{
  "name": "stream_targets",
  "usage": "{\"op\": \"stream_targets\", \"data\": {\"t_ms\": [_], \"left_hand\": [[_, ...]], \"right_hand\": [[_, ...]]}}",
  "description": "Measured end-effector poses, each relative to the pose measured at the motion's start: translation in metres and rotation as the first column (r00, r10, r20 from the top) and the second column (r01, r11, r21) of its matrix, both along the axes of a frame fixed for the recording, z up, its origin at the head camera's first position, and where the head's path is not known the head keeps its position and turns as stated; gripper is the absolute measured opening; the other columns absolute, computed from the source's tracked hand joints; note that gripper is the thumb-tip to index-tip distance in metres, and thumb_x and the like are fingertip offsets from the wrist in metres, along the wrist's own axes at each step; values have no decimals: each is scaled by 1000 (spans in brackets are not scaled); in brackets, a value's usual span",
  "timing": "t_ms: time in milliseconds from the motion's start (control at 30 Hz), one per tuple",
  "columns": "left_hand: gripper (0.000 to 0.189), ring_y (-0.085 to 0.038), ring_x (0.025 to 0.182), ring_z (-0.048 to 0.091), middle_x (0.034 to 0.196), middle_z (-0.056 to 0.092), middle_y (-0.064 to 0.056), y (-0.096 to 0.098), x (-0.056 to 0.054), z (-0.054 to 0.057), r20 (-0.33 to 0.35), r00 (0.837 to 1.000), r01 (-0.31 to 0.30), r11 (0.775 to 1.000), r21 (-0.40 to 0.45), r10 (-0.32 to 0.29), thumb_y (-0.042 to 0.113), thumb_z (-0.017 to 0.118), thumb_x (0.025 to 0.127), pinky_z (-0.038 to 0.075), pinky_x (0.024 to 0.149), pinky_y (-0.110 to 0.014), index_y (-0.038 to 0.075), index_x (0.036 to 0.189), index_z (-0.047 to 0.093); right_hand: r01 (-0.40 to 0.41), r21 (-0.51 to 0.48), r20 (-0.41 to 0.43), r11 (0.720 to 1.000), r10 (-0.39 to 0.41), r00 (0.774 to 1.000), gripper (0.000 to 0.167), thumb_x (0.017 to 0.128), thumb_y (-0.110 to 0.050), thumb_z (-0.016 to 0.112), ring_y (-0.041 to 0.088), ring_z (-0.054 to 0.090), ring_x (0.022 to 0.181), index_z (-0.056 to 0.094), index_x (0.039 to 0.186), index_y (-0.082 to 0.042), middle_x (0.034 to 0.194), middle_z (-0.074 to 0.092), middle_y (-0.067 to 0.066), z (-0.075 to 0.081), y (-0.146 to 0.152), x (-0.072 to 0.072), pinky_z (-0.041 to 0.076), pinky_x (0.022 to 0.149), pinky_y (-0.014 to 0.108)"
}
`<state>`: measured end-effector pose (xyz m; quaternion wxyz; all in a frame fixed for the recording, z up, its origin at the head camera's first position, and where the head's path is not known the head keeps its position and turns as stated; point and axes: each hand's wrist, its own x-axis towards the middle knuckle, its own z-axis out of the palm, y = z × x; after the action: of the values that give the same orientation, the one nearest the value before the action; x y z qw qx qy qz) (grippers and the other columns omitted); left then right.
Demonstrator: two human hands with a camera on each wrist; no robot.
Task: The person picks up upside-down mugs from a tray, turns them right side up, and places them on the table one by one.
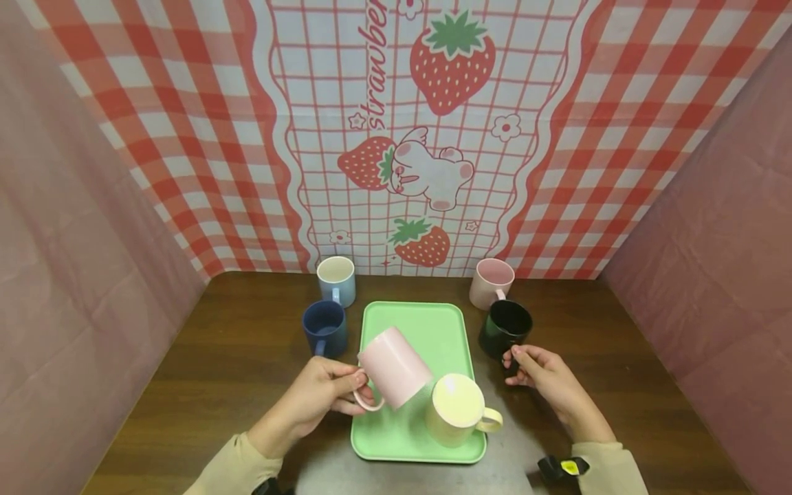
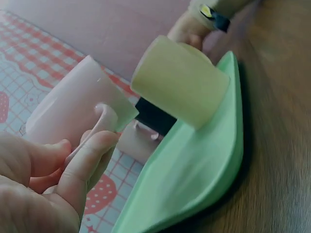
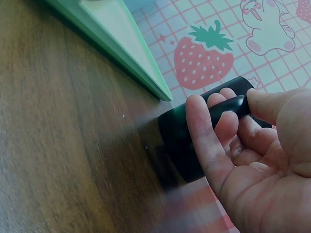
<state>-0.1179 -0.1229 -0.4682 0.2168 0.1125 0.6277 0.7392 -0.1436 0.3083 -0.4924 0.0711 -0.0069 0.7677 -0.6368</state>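
My left hand (image 1: 324, 388) grips the handle of a pale pink mug (image 1: 396, 368), which it holds tilted above a light green tray (image 1: 411, 313). In the left wrist view, fingers and thumb pinch that handle, and the pink mug (image 2: 77, 104) is clear of the tray. A yellow mug (image 1: 454, 412) stands on the tray's near right part, its handle pointing right. Beyond the tray's right edge, my right hand (image 1: 547, 381) holds the handle of a black mug (image 1: 505, 328) resting on the table. The right wrist view shows fingers curled about the black mug's handle (image 3: 228, 108).
Left of the tray, a dark blue mug (image 1: 325, 328) stands in front of a light blue mug (image 1: 337, 282). Behind the black mug is another pink mug (image 1: 491, 284). A strawberry-print cloth (image 1: 402, 206) hangs at the back of the wooden table (image 1: 235, 357), with pink curtains (image 1: 699, 227) on both sides.
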Motion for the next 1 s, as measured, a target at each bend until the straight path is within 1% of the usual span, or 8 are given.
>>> {"op": "stream_targets", "data": {"t_ms": [67, 100, 200, 267, 333, 533, 767, 1000], "left_hand": [[29, -22, 85, 81, 89, 79, -18, 0, 0, 0, 45, 999, 3, 999, 44, -5, -1, 64, 107, 67, 79, -42, -28, 116, 66], [27, -22, 85, 81, 89, 78, -16, 0, 0, 0, 67, 998, 3, 998, 68, -7, -1, 64, 107, 66, 80, -42, -27, 115, 67], [19, -22, 88, 81, 90, 78, -12, -1, 0, 2, 128, 991, 12, 989, 145, -31, 0, 62, 108, 66, 83, -42, -14, 105, 74], [20, -20, 89, 81, 91, 78, -10, -1, 0, 3, 152, 987, 22, 981, 195, -52, 1, 60, 110, 66, 85, -39, -3, 100, 76], [24, -18, 90, 80, 92, 77, -9, -2, 0, 4, 167, 983, 32, 971, 235, -73, 1, 57, 111, 66, 86, -37, 3, 97, 77], [28, -13, 87, 77, 92, 75, -6, -3, 0, 5, 205, 973, 39, 950, 308, -106, -1, 52, 112, 65, 86, -31, 4, 99, 76], [34, -11, 86, 77, 94, 74, -5, -2, 1, 4, 261, 951, 54, 922, 383, -164, -3, 46, 113, 64, 85, -26, 3, 102, 78], [41, -13, 90, 79, 97, 77, -5, -1, 2, 5, 248, 944, 91, 894, 439, -218, -4, 41, 114, 63, 85, -24, 5, 105, 80]], "right_hand": [[-3, 2, 1, 1000, 3, 1000, 43, 118, -23, 53, 14, 55, 75, 62, 120, 19, 103, 66, 11, 0, 0, 0, 65, 85, 34], [-2, 2, -1, 1000, 2, 1000, 43, 118, -23, 53, 14, 55, 75, 62, 120, 19, 103, 66, 11, 0, 0, 0, 65, 85, 34], [0, 1, -5, 1000, 0, 1000, 43, 118, -23, 53, 14, 55, 75, 62, 120, 19, 104, 66, 11, 0, 0, 0, 65, 85, 34], [3, 1, -6, 1000, -3, 1000, 43, 118, -23, 53, 14, 56, 75, 62, 121, 19, 104, 66, 11, 0, -1, 0, 65, 84, 34], [7, 1, -4, 1000, -7, 1000, 42, 118, -22, 53, 14, 56, 76, 62, 121, 19, 104, 67, 11, 0, -1, 0, 65, 84, 34], [13, -5, 4, 1000, -13, 1000, 40, 117, -21, 53, 15, 58, 76, 62, 121, 18, 105, 68, 10, 1, -1, 0, 65, 84, 34], [1, -7, -2, 1000, -1, 1000, 37, 117, -19, 54, 16, 57, 75, 63, 120, 17, 105, 68, 10, 3, -2, 1, 65, 83, 34], [-4, 2, 6, 1000, 4, 1000, 37, 117, -18, 53, 14, 57, 75, 62, 120, 18, 107, 67, 13, 7, -2, 2, 65, 83, 33]]}}
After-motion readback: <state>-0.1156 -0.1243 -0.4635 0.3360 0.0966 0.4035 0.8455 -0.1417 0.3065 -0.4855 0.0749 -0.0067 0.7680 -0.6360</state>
